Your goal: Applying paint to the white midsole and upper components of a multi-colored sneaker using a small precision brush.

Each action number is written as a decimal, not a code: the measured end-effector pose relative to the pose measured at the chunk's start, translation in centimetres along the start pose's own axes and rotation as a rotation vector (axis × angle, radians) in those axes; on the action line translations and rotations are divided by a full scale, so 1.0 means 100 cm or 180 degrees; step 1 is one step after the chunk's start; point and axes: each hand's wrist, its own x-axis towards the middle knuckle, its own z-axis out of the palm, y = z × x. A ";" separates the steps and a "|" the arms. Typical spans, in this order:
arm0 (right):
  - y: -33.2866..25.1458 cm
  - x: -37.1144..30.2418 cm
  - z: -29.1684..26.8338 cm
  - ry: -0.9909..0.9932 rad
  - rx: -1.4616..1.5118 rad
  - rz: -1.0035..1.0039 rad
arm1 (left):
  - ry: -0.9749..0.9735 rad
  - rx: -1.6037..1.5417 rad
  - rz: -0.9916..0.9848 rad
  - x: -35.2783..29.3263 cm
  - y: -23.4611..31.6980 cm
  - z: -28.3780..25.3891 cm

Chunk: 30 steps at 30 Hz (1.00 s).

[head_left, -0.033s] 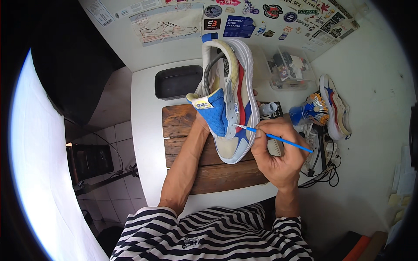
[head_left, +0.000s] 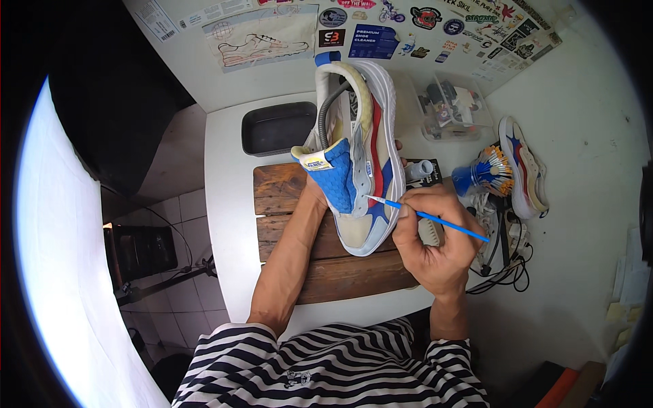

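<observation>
A sneaker (head_left: 374, 143) in cream, blue, red and grey is held up over the wooden board, its toe toward me. My left hand (head_left: 317, 193) grips it from beneath; most of that hand is hidden behind the shoe, with fingertips showing at its right side. Its blue tongue (head_left: 330, 173) is folded out to the left, and a grey coiled spring curves inside the opening. Between the thumb and fingers of my right hand (head_left: 439, 234) is a thin blue paintbrush (head_left: 449, 223). The brush's pale tip lies at the grey eyelet strip (head_left: 362, 180), near a lace hole.
The slatted wooden board (head_left: 326, 279) rests on a white table. A dark tray (head_left: 275, 146) stands behind it. To the right are a clear box (head_left: 456, 132), a bundle of brushes (head_left: 486, 173), a second sneaker (head_left: 522, 170), a small bottle (head_left: 420, 169) and black cables (head_left: 507, 275).
</observation>
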 end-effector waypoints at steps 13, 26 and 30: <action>-0.001 -0.006 0.000 -0.0228 0.0018 -0.0045 | -0.0064 0.0098 0.0028 -0.001 0.000 -0.001; 0.004 -0.044 0.018 0.0165 -0.0441 -0.0545 | 0.0272 -0.0061 0.0261 0.002 0.000 -0.002; 0.001 -0.047 0.020 0.0136 -0.0349 -0.0502 | -0.0100 -0.0418 0.0246 0.000 0.002 -0.002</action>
